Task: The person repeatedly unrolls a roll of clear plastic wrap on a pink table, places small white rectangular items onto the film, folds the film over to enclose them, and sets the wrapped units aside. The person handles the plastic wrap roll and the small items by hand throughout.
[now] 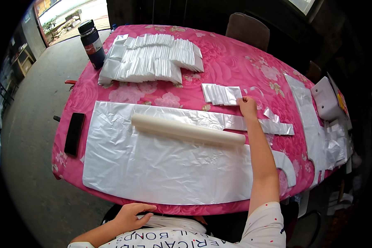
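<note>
Right grip (248,106) seemingly pinching folded white pieces (221,94), pink floral tablecloth (244,62), grey concrete floor (33,136)

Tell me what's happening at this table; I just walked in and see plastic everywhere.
A person is working at a pink flowered table. Their right hand reaches to a small stack of folded white pieces, while the left hand rests at the near table edge. A large plastic sheet lies spread out with a roll on it. A bigger pile of folded pieces sits farther back.
</note>
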